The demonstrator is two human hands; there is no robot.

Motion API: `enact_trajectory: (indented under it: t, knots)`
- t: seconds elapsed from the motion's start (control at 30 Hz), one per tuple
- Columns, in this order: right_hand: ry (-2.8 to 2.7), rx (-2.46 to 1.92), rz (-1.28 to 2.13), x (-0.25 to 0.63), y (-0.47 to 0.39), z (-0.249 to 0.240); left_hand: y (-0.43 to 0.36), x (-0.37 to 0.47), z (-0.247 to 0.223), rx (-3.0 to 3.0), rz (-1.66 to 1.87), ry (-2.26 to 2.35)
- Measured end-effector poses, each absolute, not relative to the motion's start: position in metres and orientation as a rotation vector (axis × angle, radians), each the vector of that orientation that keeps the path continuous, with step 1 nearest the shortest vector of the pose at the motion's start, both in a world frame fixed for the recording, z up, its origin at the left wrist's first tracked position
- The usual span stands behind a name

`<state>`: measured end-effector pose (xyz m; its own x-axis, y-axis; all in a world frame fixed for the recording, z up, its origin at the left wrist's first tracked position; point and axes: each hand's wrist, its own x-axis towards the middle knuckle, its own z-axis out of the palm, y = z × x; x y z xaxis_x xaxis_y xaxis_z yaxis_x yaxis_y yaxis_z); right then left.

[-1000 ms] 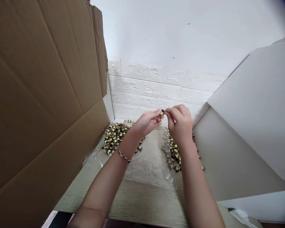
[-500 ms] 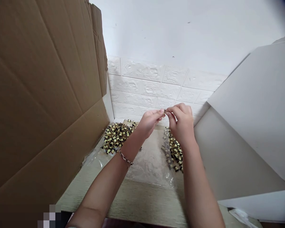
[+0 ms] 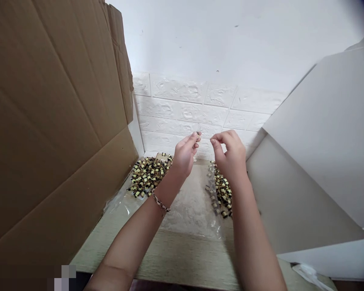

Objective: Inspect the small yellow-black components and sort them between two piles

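My left hand (image 3: 185, 153) is raised over the table with thumb and fingers closed on a small dark-and-pale wire-leaded part (image 3: 198, 133), mostly covered by the fingertips. It looks like one of the yellow-and-black coil parts below. Just to the right, my right hand (image 3: 230, 155) is apart from it, thumb and index finger pinched together. Whatever that pinch holds, if anything, is too small to make out. A pile of yellow-and-black coil parts (image 3: 147, 176) lies left of my left wrist. Another pile of the same parts (image 3: 223, 188) lies beneath my right hand, partly under clear plastic.
A clear plastic bag (image 3: 191, 206) lies flat on the pale wooden table (image 3: 176, 250) between the piles. Tall cardboard (image 3: 57, 101) walls the left side, and a white panel (image 3: 321, 133) the right. A white brick-patterned wall (image 3: 182, 107) closes the back. White plastic (image 3: 309, 275) sits at front right.
My hands have come apart. My left hand has moved left and slightly up with the small part, while my right hand has stayed nearly in place, still pinched.
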<state>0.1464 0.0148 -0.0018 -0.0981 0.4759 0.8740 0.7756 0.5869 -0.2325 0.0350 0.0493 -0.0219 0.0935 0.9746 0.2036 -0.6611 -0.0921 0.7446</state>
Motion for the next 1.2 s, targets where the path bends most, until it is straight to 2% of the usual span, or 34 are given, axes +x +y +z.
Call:
enact_trajectory:
  t: [0.13,0.27,0.37,0.67,0.9,1.2]
  knots:
    - [-1.609,-1.058,-0.086,0.149,0.016,-0.002,0.049,0.041,-0.027,1.220,1.747,0.600]
    - [-1.472,-1.038,0.282,0.153,0.020,-0.003,0.045,0.040,-0.028,1.580,1.884,0.713]
    - [-1.426,-0.979,0.426,0.156,0.022,-0.005,0.042,0.038,-0.027,1.832,1.959,0.745]
    - [-1.443,-0.904,0.393,0.154,0.020,-0.003,0.037,0.037,-0.026,2.127,1.958,0.958]
    - [-1.543,-1.052,0.084,0.159,0.017,-0.002,0.033,0.038,-0.028,2.385,1.916,1.070]
    - [-1.566,-0.987,0.322,0.162,0.016,-0.002,0.032,0.038,-0.028,2.410,1.843,1.096]
